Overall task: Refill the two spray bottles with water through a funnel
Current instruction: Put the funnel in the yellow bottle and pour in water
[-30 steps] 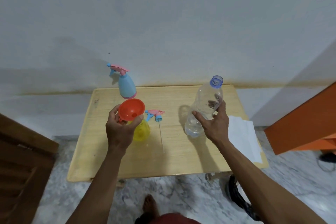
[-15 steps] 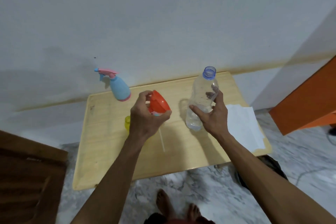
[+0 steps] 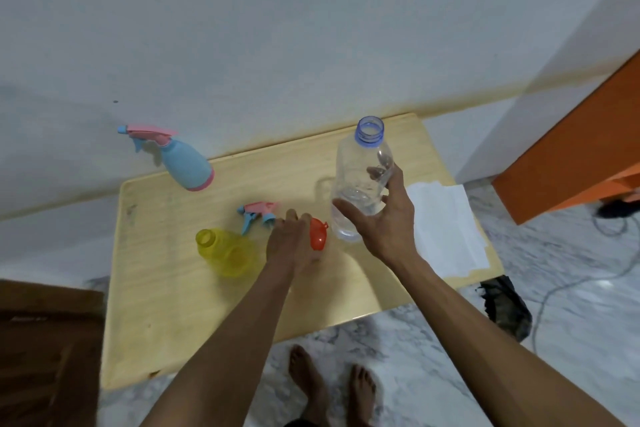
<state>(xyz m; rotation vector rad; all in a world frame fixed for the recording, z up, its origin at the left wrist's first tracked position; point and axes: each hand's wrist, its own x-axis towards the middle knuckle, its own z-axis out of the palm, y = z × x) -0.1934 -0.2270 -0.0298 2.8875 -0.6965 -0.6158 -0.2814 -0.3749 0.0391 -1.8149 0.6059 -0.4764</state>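
Left hand (image 3: pixel 289 246) has lowered funnel (image 3: pixel 318 234) tableward.

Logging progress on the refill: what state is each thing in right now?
Yellow bottle: uncapped, upright.
Blue bottle: sprayer on.
Loose sprayer: lying on table.
Funnel: in left hand.
Water bottle: uncapped, nearly empty, held by right hand.
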